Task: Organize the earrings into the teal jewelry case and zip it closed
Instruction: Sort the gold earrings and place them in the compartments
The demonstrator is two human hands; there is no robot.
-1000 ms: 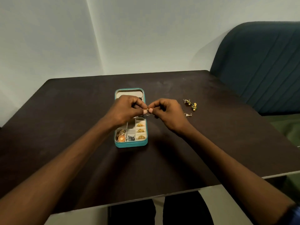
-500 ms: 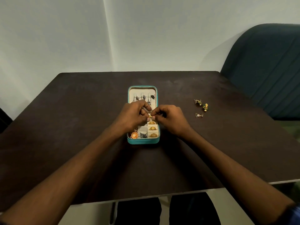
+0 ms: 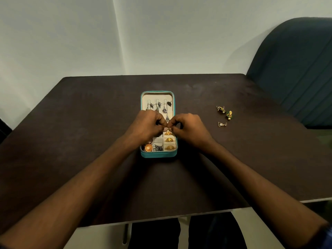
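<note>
The teal jewelry case (image 3: pixel 158 155) lies open in the middle of the dark table (image 3: pixel 71 123). Silver drop earrings (image 3: pixel 158 106) hang in its far half; gold earrings (image 3: pixel 169 140) and an orange round one (image 3: pixel 148 147) fill the near compartments. My left hand (image 3: pixel 147 124) and my right hand (image 3: pixel 190 128) meet above the case's middle, fingertips together, both pinching a small gold earring (image 3: pixel 168 129) over the top right compartment. Three loose earrings (image 3: pixel 224 115) lie on the table to the right, two triangular and one green and yellow.
A dark teal upholstered chair (image 3: pixel 296 69) stands at the table's right rear corner. The wall is close behind the table's far edge. The near table edge runs just in front of my lap.
Both hands lowered slightly onto the case with the small earring between them, from above its upper right edge to its middle. The view shifted left and tilted, so the case now sits centred.
</note>
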